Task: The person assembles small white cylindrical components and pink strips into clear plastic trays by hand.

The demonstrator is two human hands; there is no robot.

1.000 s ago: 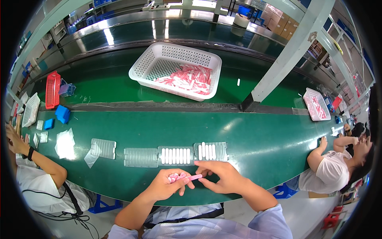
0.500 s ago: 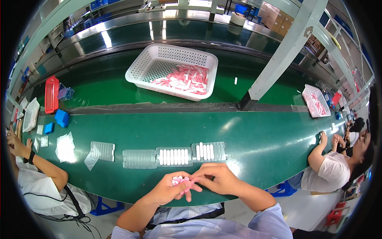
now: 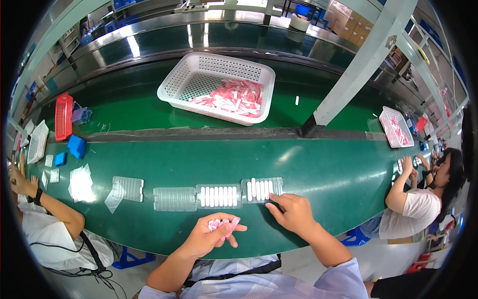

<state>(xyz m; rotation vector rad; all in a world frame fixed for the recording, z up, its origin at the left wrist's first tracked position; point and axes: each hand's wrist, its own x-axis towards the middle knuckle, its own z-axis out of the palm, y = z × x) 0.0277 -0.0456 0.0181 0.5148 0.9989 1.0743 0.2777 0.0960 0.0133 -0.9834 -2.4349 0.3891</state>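
My left hand (image 3: 211, 234) is closed around a bunch of short pink-and-white sticks (image 3: 225, 225), held near the table's front edge. My right hand (image 3: 291, 212) reaches to the rightmost clear ribbed plastic tray (image 3: 277, 188). Its thumb and forefinger are at the lower end of a white stick (image 3: 270, 187), at the end of a row of white sticks (image 3: 258, 190) in that tray. Left of it lies a clear tray filled with white sticks (image 3: 217, 196). Beyond that are a bare ribbed tray (image 3: 174, 199) and another tray (image 3: 130, 188) partly under a translucent sheet (image 3: 114, 199).
A white perforated basket (image 3: 172, 94) with pink-and-white pieces stands beyond the dark ledge (image 3: 199, 134). A white post (image 3: 356, 70) rises at right. Translucent sheets (image 3: 81, 183), blue blocks (image 3: 76, 146) and a red basket (image 3: 63, 117) lie left. Co-workers sit on both sides.
My right hand has left the bunch in my left hand and moved right and forward to the rightmost tray. That tray's row of white sticks is longer. My left hand has shifted slightly left.
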